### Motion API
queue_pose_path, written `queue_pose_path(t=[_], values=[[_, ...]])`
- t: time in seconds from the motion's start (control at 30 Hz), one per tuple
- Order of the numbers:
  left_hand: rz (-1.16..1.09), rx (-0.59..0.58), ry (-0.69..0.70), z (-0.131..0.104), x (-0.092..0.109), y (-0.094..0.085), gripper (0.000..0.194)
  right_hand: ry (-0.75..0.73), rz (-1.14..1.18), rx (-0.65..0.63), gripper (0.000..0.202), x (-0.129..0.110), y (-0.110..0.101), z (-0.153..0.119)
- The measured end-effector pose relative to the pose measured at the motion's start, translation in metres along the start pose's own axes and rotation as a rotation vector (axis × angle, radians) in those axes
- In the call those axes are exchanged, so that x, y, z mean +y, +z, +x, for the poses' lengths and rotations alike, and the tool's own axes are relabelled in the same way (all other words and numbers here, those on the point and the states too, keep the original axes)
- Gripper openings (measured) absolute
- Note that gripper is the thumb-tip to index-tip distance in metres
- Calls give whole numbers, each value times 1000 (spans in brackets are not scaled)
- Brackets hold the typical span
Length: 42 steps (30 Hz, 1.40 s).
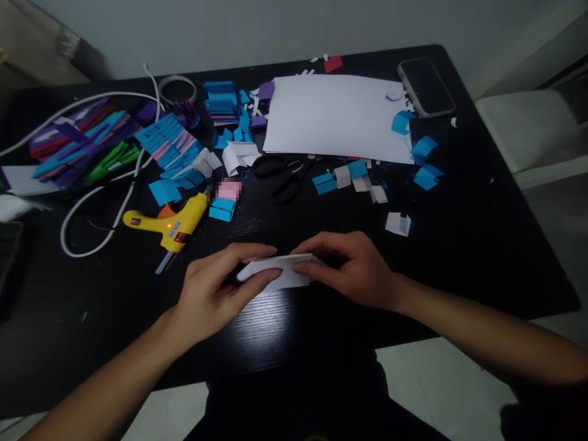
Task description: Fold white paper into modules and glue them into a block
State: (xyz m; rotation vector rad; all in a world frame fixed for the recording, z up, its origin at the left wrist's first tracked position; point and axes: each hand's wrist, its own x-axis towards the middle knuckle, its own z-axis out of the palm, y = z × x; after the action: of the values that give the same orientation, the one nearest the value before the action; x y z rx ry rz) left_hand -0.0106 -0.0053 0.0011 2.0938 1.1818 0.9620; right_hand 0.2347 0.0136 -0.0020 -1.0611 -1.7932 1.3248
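A folded piece of white paper (289,275) is held just above the front part of the black table. My left hand (215,285) pinches its left end between thumb and fingers. At the right end, my right hand (356,269) grips the paper the same way, thumb toward me. The fingertips behind the paper are partly hidden. Left of my hands lies a yellow glue gun (186,222) with a small orange light on and a clear glue stick poking out. Beyond the paper sits a pair of black scissors (287,187).
White sheets (337,116) and a phone (426,87) lie at the back right. Folded blue paper pieces (169,144) and coloured bundles (87,138) fill the back left. A white cable (68,229) loops past a tape roll (178,79). A small white folded piece (397,224) rests to the right.
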Motion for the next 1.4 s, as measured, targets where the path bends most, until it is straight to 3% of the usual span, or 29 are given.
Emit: queue_pose_path(t=[0.2, 0.37, 0.53, 0.8, 1.17, 1.4], values=[[-76, -20, 151, 5, 3, -7, 27, -375, -167, 89, 12, 1, -2, -1], [145, -95, 286, 7, -6, -8, 24, -563, -463, 116, 17, 13, -3, 2], [256, -178, 306, 8, -16, -3, 24, -545, -607, 1, 23, 21, -3, 4], [242, -303, 265, 10, -9, -5, 33, -497, -645, -70, 22, 19, -2, 3], [262, -268, 141, 9, -14, -1, 13, -425, -611, -57, 15, 21, 1, 4], [271, -275, 138, 8, -14, 0, 14, -438, -630, -48, 14, 21, 2, 5]])
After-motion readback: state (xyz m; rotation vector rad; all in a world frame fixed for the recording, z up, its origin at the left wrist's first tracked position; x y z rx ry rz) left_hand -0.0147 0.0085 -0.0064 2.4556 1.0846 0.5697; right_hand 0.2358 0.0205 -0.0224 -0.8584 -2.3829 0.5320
